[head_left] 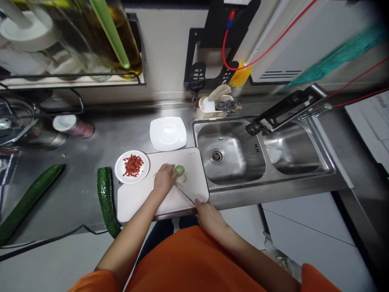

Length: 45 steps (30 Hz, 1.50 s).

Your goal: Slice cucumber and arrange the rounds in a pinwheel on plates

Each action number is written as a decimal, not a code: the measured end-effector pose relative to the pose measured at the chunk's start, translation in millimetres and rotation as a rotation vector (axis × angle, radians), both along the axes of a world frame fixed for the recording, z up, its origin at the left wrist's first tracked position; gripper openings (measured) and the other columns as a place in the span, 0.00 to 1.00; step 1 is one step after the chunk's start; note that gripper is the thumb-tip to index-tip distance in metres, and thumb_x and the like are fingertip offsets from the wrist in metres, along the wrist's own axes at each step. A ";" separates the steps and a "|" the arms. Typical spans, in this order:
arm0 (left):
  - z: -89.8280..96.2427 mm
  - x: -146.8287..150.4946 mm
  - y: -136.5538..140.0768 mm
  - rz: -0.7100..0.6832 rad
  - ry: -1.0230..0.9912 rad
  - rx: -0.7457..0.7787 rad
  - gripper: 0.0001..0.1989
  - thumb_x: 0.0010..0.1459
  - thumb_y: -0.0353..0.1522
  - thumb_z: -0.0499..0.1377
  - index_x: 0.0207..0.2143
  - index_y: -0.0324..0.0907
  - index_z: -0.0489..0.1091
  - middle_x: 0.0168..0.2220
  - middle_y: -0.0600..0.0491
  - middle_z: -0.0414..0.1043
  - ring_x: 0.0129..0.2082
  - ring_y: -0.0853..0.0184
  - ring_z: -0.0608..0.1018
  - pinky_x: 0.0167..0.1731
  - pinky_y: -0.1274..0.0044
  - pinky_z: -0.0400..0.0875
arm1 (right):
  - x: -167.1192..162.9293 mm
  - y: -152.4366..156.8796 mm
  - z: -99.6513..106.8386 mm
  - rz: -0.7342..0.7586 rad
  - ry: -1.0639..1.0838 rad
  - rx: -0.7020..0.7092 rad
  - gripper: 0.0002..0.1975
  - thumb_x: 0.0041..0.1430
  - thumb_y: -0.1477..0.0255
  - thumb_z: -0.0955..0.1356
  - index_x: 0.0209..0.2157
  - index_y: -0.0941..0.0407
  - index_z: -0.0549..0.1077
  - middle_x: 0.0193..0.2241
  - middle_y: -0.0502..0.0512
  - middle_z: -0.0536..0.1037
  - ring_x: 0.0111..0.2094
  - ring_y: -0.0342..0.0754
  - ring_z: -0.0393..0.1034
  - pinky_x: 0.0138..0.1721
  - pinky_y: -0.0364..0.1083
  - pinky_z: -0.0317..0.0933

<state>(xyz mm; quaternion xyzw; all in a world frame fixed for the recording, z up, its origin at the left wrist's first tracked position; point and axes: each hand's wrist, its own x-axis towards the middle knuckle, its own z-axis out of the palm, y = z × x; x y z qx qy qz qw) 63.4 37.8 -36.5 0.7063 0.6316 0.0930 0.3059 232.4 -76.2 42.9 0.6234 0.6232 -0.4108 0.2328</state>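
Note:
On the white cutting board [136, 205], my left hand [165, 178] is closed at a short piece of cucumber [180, 170], slightly blurred, with its fingers partly hidden. A pale cucumber slice [183, 178] lies just beside it. My right hand [209, 215] grips a knife [185, 194] by the handle at the board's front edge. The blade slants up and left toward the cucumber and my left fingertips. A small white plate [118, 168] of red dried berries overlaps the board's upper left corner.
A white square plate [168, 134] sits behind the board. One cut cucumber [106, 198] overhangs the counter's front edge; a longer cucumber [33, 198] lies farther left. To the right is a double sink [234, 162] with a black faucet [273, 111]. A jar [73, 125] stands back left.

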 end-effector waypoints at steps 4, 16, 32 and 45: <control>-4.1 14.7 10.7 -0.044 0.050 -0.099 0.12 0.54 0.33 0.57 0.42 0.44 0.72 0.40 0.50 0.70 0.41 0.65 0.73 0.42 0.76 0.66 | 1.2 -1.0 -2.9 -0.009 0.007 0.005 0.21 0.52 0.87 0.57 0.46 0.58 0.65 0.36 0.61 0.76 0.39 0.52 0.73 0.33 0.44 0.59; 2.0 11.7 6.3 0.058 -0.036 -0.096 0.06 0.53 0.29 0.55 0.32 0.43 0.71 0.28 0.54 0.73 0.30 0.68 0.73 0.32 0.78 0.63 | 3.8 -4.7 -9.9 -0.013 0.019 0.026 0.20 0.54 0.86 0.58 0.47 0.58 0.64 0.37 0.61 0.76 0.39 0.52 0.73 0.34 0.44 0.59; 0.4 -28.3 -20.9 0.051 0.119 -0.050 0.09 0.56 0.33 0.54 0.36 0.45 0.72 0.33 0.52 0.73 0.32 0.66 0.73 0.32 0.77 0.61 | -3.4 9.0 -0.5 -0.014 -0.042 0.067 0.16 0.59 0.83 0.56 0.47 0.58 0.63 0.37 0.62 0.76 0.41 0.52 0.72 0.34 0.43 0.59; -12.4 -31.7 -41.9 -0.001 0.138 0.036 0.14 0.56 0.33 0.56 0.45 0.46 0.71 0.37 0.50 0.68 0.39 0.65 0.71 0.36 0.77 0.64 | -22.6 19.9 -8.8 0.032 -0.042 0.117 0.17 0.58 0.84 0.56 0.47 0.57 0.62 0.37 0.61 0.75 0.42 0.51 0.72 0.37 0.43 0.61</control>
